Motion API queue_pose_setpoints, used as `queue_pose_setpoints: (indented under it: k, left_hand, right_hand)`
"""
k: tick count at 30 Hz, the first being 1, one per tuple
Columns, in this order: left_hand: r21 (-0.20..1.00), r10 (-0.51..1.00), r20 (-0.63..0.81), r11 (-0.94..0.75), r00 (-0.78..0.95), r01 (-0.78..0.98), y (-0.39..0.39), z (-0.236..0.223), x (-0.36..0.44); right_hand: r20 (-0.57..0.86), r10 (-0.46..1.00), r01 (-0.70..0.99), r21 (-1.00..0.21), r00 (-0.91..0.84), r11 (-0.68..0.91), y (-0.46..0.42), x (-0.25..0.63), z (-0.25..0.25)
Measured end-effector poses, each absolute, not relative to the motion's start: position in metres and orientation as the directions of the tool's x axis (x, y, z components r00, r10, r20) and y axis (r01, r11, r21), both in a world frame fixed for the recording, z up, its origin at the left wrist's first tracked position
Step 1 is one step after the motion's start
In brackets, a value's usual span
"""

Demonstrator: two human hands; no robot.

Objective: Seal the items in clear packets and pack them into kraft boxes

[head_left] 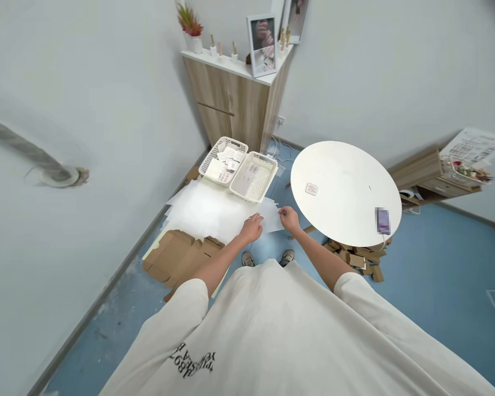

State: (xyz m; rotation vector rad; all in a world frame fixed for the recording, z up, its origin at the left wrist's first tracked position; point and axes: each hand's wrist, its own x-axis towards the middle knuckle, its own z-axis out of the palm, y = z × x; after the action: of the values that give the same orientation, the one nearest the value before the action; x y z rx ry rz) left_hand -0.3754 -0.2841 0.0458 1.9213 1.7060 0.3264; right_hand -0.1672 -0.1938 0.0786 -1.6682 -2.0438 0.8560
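Note:
My right hand (289, 219) is closed in a pinch at the right end of a thin, translucent white sheet (272, 213), which reaches past the table's edge. Its fingertips also show something small and dark that I cannot make out. My left hand (252, 227) lies over the near side of the white sheets, fingers apart and slightly bent, palm down. Under and left of it spreads a pile of white sheets (202, 206). Just beyond the hands stand two white plastic baskets: the right basket (272, 175) holds a flat clear packet, the left basket (240, 144) small printed packets.
Flattened brown cardboard (177, 256) lies at the table's near left. A round white table (342, 187) on the right bears a small printed square (312, 189) and a blurred phone-like device (383, 220). Cardboard pieces (358, 258) are on the floor below. A wooden cabinet (239, 99) stands behind.

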Motion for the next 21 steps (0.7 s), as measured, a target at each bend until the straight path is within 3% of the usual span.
queue_pose_setpoints:
  k: [11, 21]
  left_hand:
    - [0.519, 0.893, -0.233, -0.221, 0.385, 0.826, -0.201, 0.051, -0.271]
    - [0.501, 0.826, -0.373, -0.205, 0.423, 0.841, -0.124, 0.042, -0.143]
  right_hand:
    - [-0.112, 0.989, 0.793, -0.609, -0.095, 0.008, -0.124, -0.019, 0.084]
    - [-0.224, 0.968, 0.809, -0.587, -0.115, -0.04, -0.056, 0.121, 0.061]
